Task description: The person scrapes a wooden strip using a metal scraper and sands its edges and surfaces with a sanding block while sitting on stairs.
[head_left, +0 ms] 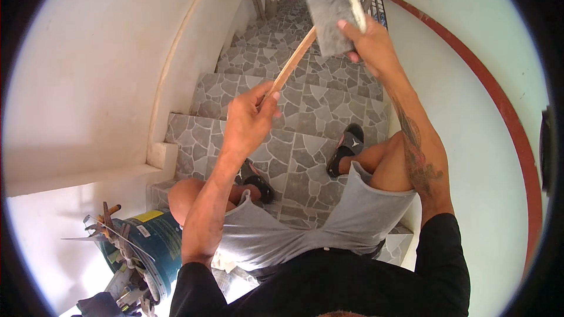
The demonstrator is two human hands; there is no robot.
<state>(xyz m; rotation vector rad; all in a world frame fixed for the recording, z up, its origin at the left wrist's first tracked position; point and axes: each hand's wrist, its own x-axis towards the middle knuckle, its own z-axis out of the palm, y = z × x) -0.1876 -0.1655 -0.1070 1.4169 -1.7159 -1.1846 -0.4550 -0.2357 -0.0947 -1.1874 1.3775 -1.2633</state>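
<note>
Stone-patterned stairs (pixel 258 91) lie ahead; a teal bucket (pixel 168 243) stands at left. Above the stairs, the right hand (pixel 374 44) clasps a grey piece (pixel 326 13) between thumb and fingers. The left hand (pixel 251 114) pinches a wooden strip (pixel 294 61), its far end perhaps touching this blurred piece.

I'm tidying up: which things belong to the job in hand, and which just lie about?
In use:
narrow light-brown wooden strip, left hand
flat grey rectangular piece, right hand

Apparently lying about:
round dark-green plastic bucket
assorted tools in it
</note>
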